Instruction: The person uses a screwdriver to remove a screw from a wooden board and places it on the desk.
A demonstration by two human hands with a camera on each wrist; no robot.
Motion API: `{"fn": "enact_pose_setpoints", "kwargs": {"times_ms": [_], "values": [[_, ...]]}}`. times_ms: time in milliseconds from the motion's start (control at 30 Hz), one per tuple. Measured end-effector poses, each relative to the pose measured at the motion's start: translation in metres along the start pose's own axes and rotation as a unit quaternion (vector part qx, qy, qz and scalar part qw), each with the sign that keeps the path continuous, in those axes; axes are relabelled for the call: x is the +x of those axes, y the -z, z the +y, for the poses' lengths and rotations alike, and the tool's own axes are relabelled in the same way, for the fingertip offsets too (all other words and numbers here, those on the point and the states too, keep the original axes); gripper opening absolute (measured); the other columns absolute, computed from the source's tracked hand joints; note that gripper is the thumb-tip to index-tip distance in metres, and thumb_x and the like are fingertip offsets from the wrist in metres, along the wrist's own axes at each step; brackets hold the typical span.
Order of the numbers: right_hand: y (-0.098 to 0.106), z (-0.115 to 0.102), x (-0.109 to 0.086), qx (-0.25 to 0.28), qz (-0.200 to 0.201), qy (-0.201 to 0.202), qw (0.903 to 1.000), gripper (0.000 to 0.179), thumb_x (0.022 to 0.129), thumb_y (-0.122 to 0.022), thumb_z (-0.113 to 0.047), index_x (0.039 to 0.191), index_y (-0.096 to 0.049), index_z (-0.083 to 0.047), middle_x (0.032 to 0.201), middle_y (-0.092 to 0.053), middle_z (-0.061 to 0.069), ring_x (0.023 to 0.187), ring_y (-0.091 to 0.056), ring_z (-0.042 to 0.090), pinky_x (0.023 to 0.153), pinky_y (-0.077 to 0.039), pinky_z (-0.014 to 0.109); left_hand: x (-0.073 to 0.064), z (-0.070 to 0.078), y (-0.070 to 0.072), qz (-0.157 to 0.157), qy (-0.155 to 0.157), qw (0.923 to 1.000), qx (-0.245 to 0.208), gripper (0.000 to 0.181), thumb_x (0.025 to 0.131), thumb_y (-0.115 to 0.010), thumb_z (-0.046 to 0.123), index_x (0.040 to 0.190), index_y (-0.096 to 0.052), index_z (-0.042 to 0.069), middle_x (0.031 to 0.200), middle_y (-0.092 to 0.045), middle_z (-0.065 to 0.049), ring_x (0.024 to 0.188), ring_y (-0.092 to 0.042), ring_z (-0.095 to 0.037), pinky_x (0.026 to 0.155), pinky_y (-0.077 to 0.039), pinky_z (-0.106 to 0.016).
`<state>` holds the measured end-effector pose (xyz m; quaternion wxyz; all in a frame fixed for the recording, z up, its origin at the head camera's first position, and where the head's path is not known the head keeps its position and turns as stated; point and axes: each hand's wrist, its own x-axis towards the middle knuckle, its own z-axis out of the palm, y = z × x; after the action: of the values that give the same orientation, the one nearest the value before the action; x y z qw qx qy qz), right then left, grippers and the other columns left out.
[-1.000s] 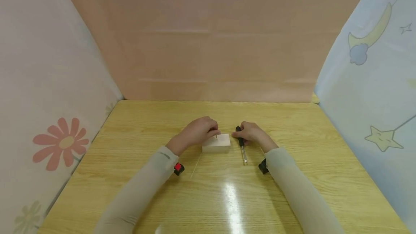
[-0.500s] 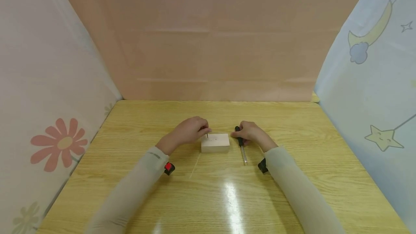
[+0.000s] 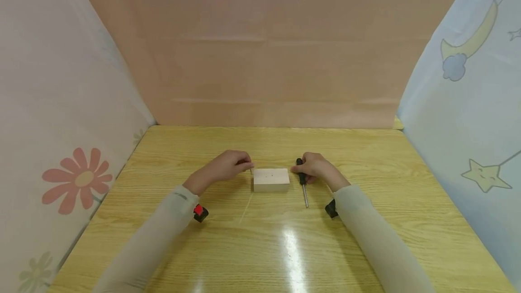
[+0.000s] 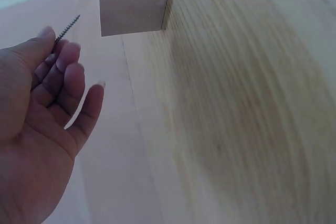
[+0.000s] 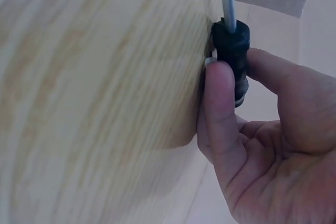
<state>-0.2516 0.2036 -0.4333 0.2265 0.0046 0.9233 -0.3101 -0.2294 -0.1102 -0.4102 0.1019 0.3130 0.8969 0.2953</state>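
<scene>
Between thumb and forefinger, my left hand (image 3: pixel 228 166) pinches a dark threaded screw (image 4: pixel 67 29), its pointed end sticking out past the fingertips. Just right of that hand lies a pale wooden block (image 3: pixel 271 180) with small dark holes in its top face; the screw is apart from it. My right hand (image 3: pixel 317 166) grips the black handle of a screwdriver (image 3: pixel 301 178) on the block's right side. The metal shaft points toward the front of the table. In the right wrist view, thumb and fingers hold the screwdriver handle (image 5: pixel 232 45) close to the tabletop.
The wood-grain table (image 3: pixel 260 243) carries the block in its middle. An orange-brown sheet (image 3: pixel 264 58) rises at the back. Patterned cloth walls stand on the left (image 3: pixel 81 80) and right (image 3: pixel 460 116). Dark camera mounts hang under both wrists.
My left hand has drawn the screw leftward, from over the block's top to beyond its left end, uncovering the holes. The right hand with the screwdriver has stayed almost still.
</scene>
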Motion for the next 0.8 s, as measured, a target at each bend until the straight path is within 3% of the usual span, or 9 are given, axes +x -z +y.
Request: {"fn": "enact_pose_setpoints", "kwargs": {"times_ms": [133, 300, 533, 800], "values": [[0.001, 0.001, -0.001, 0.01, -0.003, 0.003, 0.9999, 0.042, 0.095, -0.073, -0.034, 0.107, -0.052, 0.001, 0.089, -0.06, 0.018, 0.062, -0.066, 0.021, 0.058, -0.06, 0.03, -0.006, -0.009, -0.001, 0.016, 0.024, 0.9963, -0.081, 0.02, 0.105, -0.058, 0.027, 0.11, -0.069, 0.011, 0.1, -0.072, -0.011, 0.089, -0.064, -0.026, 0.074, -0.053, -0.035], [0.001, 0.004, 0.001, 0.012, -0.005, 0.003, 0.9999, 0.042, 0.095, -0.073, -0.034, 0.106, -0.052, 0.001, 0.089, -0.06, 0.018, 0.062, -0.067, 0.021, 0.058, -0.06, 0.03, -0.014, -0.013, 0.0, 0.041, 0.03, 0.9888, -0.14, 0.017, 0.102, -0.063, 0.021, 0.113, -0.07, 0.009, 0.106, -0.072, -0.015, 0.098, -0.067, -0.032, 0.082, -0.056, -0.044], [0.001, 0.006, -0.001, 0.016, -0.004, 0.011, 0.9998, 0.042, 0.095, -0.072, -0.035, 0.106, -0.052, 0.0, 0.091, -0.06, 0.018, 0.064, -0.067, 0.021, 0.059, -0.06, 0.03, -0.023, -0.022, 0.0, 0.067, 0.045, 0.9878, -0.133, 0.012, 0.099, -0.068, 0.019, 0.109, -0.071, 0.012, 0.103, -0.072, -0.008, 0.094, -0.066, -0.019, 0.083, -0.054, -0.034], [0.001, 0.006, -0.004, 0.018, -0.008, 0.013, 0.9997, 0.043, 0.096, -0.071, -0.035, 0.11, -0.051, 0.001, 0.095, -0.06, 0.019, 0.068, -0.067, 0.021, 0.061, -0.06, 0.03, -0.029, -0.029, -0.001, 0.065, 0.056, 0.9882, -0.127, 0.01, 0.097, -0.07, 0.017, 0.106, -0.073, 0.013, 0.098, -0.071, 0.0, 0.09, -0.063, -0.014, 0.083, -0.054, -0.034]]}}
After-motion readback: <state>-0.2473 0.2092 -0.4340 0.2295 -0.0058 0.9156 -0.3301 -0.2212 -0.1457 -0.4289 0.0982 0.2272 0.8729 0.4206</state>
